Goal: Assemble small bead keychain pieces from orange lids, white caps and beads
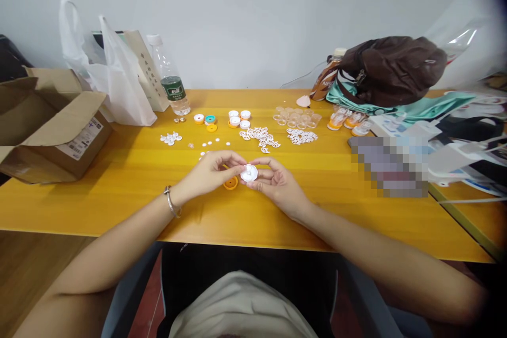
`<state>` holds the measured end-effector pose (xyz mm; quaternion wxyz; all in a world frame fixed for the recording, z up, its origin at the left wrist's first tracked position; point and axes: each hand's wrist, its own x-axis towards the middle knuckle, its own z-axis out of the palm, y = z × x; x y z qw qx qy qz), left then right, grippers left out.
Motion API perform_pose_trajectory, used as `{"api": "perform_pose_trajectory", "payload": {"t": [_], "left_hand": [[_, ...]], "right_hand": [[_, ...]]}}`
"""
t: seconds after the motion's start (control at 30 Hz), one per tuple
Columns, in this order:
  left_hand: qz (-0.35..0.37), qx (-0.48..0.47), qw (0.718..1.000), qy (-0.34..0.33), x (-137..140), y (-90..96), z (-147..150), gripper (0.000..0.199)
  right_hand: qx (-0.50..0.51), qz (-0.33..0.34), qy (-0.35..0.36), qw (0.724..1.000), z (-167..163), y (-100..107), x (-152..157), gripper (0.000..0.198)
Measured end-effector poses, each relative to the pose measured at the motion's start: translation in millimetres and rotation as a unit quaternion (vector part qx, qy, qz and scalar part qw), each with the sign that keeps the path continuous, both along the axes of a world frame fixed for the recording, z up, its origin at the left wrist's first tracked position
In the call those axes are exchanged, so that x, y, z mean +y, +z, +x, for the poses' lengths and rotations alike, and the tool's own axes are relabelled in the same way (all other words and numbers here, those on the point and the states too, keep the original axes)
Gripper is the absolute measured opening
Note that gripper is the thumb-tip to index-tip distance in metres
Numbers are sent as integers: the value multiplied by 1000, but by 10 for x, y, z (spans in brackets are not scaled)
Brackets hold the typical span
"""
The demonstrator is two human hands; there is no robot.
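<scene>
Between my two hands is a small round white plastic piece (249,172) with a scalloped rim and a raised centre, held just above the table. My left hand (214,171) pinches its left edge with thumb and fingers. On the opposite edge, my right hand (279,185) grips it the same way. Below my left fingers an orange round cup (230,184) rests on the table, partly covered by the hand. Several small white discs (209,143) lie just beyond my left hand. White leaf-shaped openwork pieces (259,136) are heaped farther back.
On the wooden table (119,190) stand a cardboard box (51,132), a white plastic bag (122,84) and a water bottle (172,82) at left. Clear round covers (297,117) sit behind. A brown bag (396,68) and a blurred-out flat object (388,166) are at right.
</scene>
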<state>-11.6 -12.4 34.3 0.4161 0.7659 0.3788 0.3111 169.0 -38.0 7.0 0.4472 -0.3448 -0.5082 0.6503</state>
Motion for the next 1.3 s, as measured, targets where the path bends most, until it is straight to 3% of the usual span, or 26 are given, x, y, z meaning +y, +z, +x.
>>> {"api": "perform_pose_trajectory", "payload": {"t": [0.23,0.4,0.47,0.57,0.7,0.8,0.87,0.97,1.07,1.3], "left_hand": [[-46,-59,997,14,-17,-1,40,22],[-26,-46,998,19,2,22,17,23],[8,-7,999,32,20,69,-42,26],[56,124,990,36,19,152,-164,33],[99,283,952,-58,-25,144,-243,47],[114,315,938,-90,-25,70,-223,37],[87,281,952,-84,2,54,-211,30],[-14,126,989,-81,47,117,-217,31],[-77,-21,994,-81,56,214,-226,31],[-93,-89,989,-72,-12,226,-139,30]], "right_hand": [[-10,30,32,999,14,1,19,42],[-27,49,38,998,43,5,53,39],[-37,49,22,998,53,1,71,39],[-53,46,-3,998,67,-10,100,40],[-63,50,-26,996,77,-37,132,40],[-64,59,-41,995,80,-52,145,39],[-63,68,-54,994,82,-47,144,39],[-71,86,-70,991,86,-9,116,38],[-77,107,-80,988,87,47,55,36],[-78,136,-80,984,77,102,-45,35]]}}
